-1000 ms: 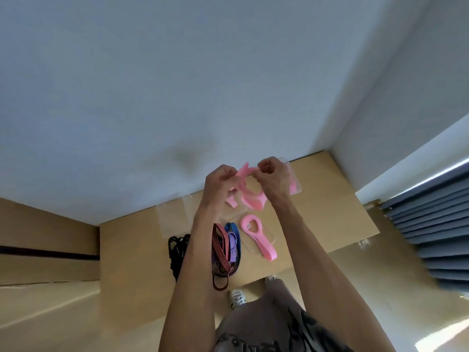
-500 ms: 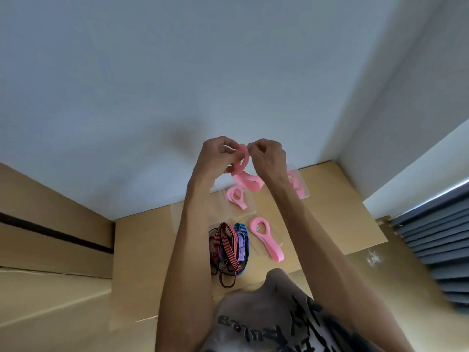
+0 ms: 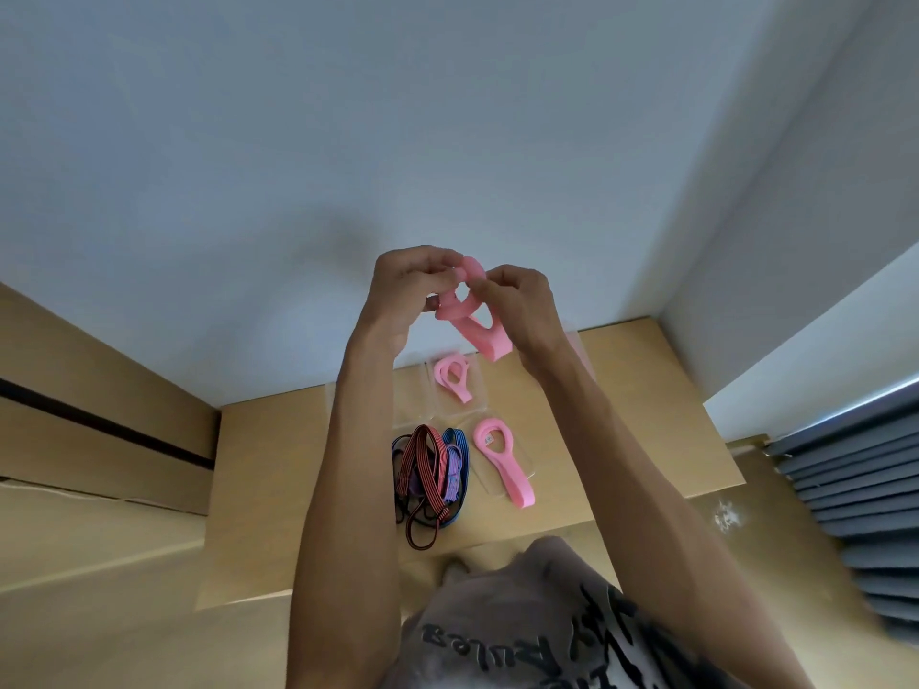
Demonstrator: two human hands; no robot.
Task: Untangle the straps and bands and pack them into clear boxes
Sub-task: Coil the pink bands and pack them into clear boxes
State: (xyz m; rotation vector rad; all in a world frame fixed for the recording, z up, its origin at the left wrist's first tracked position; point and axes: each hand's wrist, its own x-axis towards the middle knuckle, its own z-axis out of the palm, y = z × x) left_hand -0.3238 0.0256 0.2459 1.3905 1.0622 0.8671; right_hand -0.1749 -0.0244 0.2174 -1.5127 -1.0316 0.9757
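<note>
Hands had risen since 1 second earlier, lifting the pink band [image 3: 477, 330] well above the counter [image 3: 646, 390]. The left hand [image 3: 408, 285] and right hand [image 3: 517, 300] each pinched its upper loop, fingers curled. 2 pink bands lay packed in clear boxes [image 3: 455, 377] below, so this looked like folding before boxing; the striped straps [image 3: 430, 469] waited, tangled.

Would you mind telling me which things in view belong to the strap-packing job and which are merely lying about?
Part of the job:
- left hand and right hand, both gripping the held pink band
- pink band in the far clear box
- pink band on the near clear box
- tangled striped straps
- wooden table

Lying about:
- grey blinds
- white wall
</note>
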